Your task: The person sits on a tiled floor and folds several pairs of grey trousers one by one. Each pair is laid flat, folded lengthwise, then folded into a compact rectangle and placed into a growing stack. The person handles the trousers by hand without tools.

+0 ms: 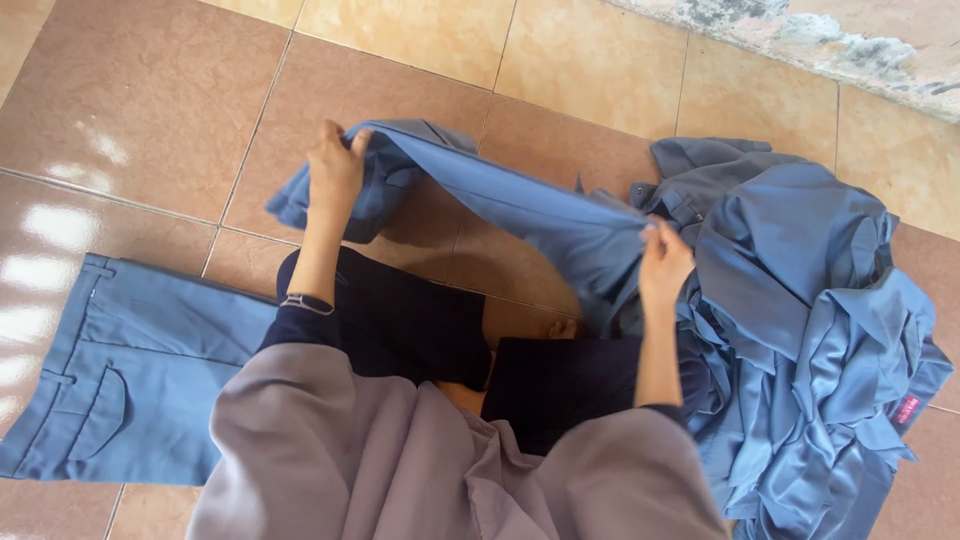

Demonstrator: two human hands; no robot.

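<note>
My left hand (335, 170) grips one end of a blue pair of trousers (520, 205), lifted above the tiled floor. My right hand (663, 265) pinches the same garment further along, near the heap. The cloth stretches between both hands over my crossed legs in dark trousers (420, 320). A grey draped cloth (400, 460) covers my chest and lap at the bottom of the view.
A heap of crumpled blue garments (820, 340) lies on the right. A flat blue pair of trousers (120, 370) with a back pocket lies on the left. The floor has tan and brown tiles (140, 100). A rough wall base (850, 40) runs along the top right.
</note>
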